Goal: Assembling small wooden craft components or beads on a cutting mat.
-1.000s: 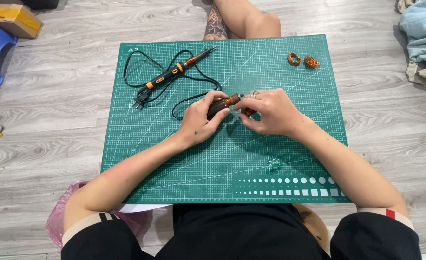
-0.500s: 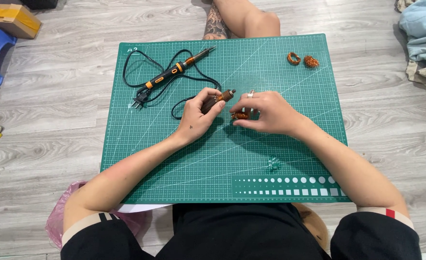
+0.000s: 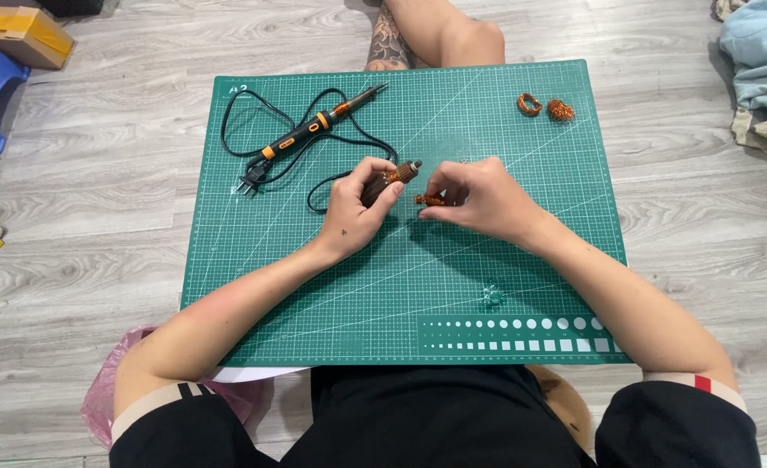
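Left hand around, seemingly, motor

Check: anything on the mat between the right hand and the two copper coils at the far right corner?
Nothing: in the head view, only bare green mat lies between the right hand and the copper coils.

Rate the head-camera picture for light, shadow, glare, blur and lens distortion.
Head view: even, soft light, with only faint shadows under the left hand and right hand on the green cutting mat; no glare on the mat; sharp overall, the soldering iron crisp; the small copper-coloured piece is too small to make out; mat edges look nearly straight, so little distortion.
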